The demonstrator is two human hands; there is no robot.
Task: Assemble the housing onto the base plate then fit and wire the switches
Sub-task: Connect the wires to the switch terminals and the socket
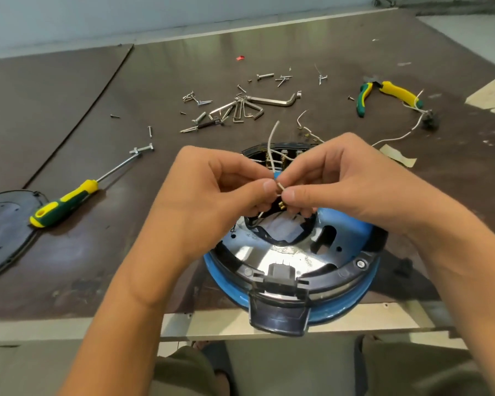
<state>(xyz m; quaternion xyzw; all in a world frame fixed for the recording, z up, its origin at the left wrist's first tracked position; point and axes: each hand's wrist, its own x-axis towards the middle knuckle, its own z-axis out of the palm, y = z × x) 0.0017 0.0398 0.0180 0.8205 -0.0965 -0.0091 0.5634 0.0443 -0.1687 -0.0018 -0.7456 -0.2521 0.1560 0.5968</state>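
A blue round housing with a black inner ring and shiny metal plate lies upside down at the table's near edge. Over its middle, my left hand and my right hand meet fingertip to fingertip, both pinching thin white wires that rise from the housing. Small brass terminals show just below my fingers. A black switch block sits at the housing's far rim, partly hidden by my hands. A black connector sits on the near rim.
A yellow-green screwdriver lies to the left, next to a dark oval cover. Loose screws and hex keys are scattered behind the housing. Yellow-green pliers and a wired black part lie far right.
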